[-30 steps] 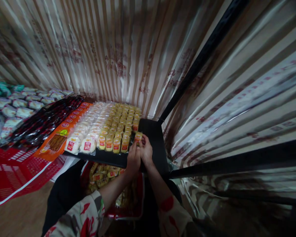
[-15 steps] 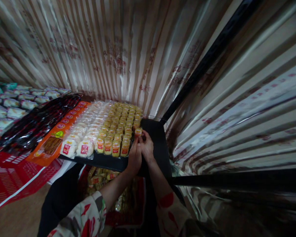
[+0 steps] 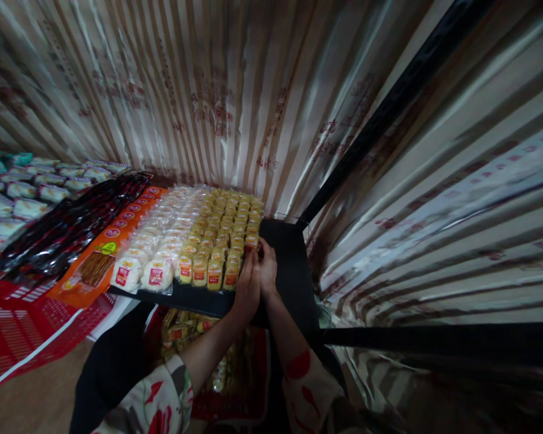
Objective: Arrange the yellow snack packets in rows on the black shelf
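Observation:
Rows of small yellow wrapped snack packets (image 3: 214, 272) with red-and-white labels stand on a black shelf (image 3: 292, 265). At the near end of the rightmost row, one yellow packet (image 3: 252, 240) is pinched in the fingers of my right hand (image 3: 268, 268), against the packet behind it. My left hand (image 3: 247, 286) lies alongside, fingers together and close to the same packet. Whether it grips anything is hard to see. Rows of round white wrapped cakes (image 3: 157, 274) sit left of the yellow ones.
Below the shelf, a red basket (image 3: 266, 386) holds more yellow packets. Leftward lie an orange snack pack (image 3: 84, 280), dark glossy packs (image 3: 72, 223), white packets (image 3: 29, 208) and another red basket (image 3: 31, 337). Striped sheeting (image 3: 235, 72) and a black post (image 3: 380, 114) stand behind.
My hands have moved the yellow packet slightly away from me, into line at the end of the rightmost row. The view has shifted slightly.

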### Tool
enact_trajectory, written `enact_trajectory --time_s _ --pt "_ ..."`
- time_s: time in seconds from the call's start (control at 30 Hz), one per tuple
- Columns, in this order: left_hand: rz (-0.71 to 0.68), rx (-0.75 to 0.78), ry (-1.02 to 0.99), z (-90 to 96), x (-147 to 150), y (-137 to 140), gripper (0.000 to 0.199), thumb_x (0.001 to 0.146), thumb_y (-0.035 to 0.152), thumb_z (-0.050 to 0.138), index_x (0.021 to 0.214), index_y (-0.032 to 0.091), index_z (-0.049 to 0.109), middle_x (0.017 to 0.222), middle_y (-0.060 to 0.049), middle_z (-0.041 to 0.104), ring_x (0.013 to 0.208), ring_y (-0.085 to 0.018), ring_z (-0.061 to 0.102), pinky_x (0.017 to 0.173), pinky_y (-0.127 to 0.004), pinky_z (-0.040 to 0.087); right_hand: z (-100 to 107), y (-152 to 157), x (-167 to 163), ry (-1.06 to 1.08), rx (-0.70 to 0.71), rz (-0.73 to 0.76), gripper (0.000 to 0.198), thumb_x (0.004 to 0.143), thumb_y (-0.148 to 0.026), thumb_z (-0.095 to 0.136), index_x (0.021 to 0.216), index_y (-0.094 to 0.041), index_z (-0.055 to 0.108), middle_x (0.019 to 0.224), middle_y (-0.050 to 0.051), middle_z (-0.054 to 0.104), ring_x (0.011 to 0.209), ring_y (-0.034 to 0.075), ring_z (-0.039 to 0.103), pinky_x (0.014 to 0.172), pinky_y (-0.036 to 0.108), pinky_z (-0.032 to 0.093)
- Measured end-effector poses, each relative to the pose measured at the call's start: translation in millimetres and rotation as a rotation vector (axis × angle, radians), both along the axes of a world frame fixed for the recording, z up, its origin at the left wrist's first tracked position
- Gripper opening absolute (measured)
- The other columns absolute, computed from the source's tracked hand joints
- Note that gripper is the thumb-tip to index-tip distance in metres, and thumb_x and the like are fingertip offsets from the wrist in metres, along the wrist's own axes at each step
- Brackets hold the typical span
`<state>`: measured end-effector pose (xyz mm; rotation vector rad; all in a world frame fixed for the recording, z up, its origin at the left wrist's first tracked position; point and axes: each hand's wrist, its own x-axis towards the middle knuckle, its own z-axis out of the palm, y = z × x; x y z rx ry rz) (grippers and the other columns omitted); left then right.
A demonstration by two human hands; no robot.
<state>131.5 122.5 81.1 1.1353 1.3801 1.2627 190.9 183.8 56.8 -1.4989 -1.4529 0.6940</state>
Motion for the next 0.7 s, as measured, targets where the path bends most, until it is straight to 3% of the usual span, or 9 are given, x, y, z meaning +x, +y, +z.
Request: enact_trajectory --time_s 0.23,0.37,0.53,0.7 --pt "0.055 -0.042 -0.114 -3.3 4.2 3.2 0.047 0.090 0.024 0.035 0.136 0.013 0.039 0.147 -0.005 0.030 0.138 -0.018 0.020 0.116 -0.034 0.012 -12.8 -0.8 -0.6 0.030 0.082 0.000 0.047 0.083 -0.031 0.042 0.129 -0.022 0.048 0.118 0.009 0.048 0.107 0.019 0.050 0.093 0.032 0.043" --pt "0.060 -0.024 -0.160 -10.7 8.0 8.0 0.048 0.091 0.024 0.031 0.137 0.010 0.035 0.148 -0.009 0.028 0.138 -0.017 0.022 0.115 -0.036 0.013 -21.2 4.9 -2.0 -0.075 0.086 0.010 0.049 0.083 -0.029 0.040 0.131 -0.020 0.047 0.124 0.010 0.050 0.116 0.021 0.044 0.100 0.036 0.037" --pt "0.089 -0.019 -0.151 -23.7 8.2 12.1 0.046 0.090 0.025 0.032 0.133 0.011 0.042 0.144 -0.010 0.036 0.137 -0.020 0.025 0.115 -0.040 0.015 -18.4 6.9 -0.8 -0.157 0.071 0.085 0.048 0.085 -0.025 0.039 0.133 -0.023 0.044 0.128 0.006 0.052 0.119 0.020 0.043 0.101 0.036 0.036" --pt "0.090 -0.019 -0.128 -23.3 9.0 7.3 0.045 0.090 0.027 0.033 0.131 0.013 0.046 0.143 -0.007 0.039 0.135 -0.019 0.028 0.115 -0.036 0.017 -17.3 5.7 4.3 -0.117 0.068 0.089 0.055 0.084 -0.028 0.042 0.138 -0.020 0.036 0.132 0.007 0.050 0.119 0.021 0.046 0.100 0.036 0.038"
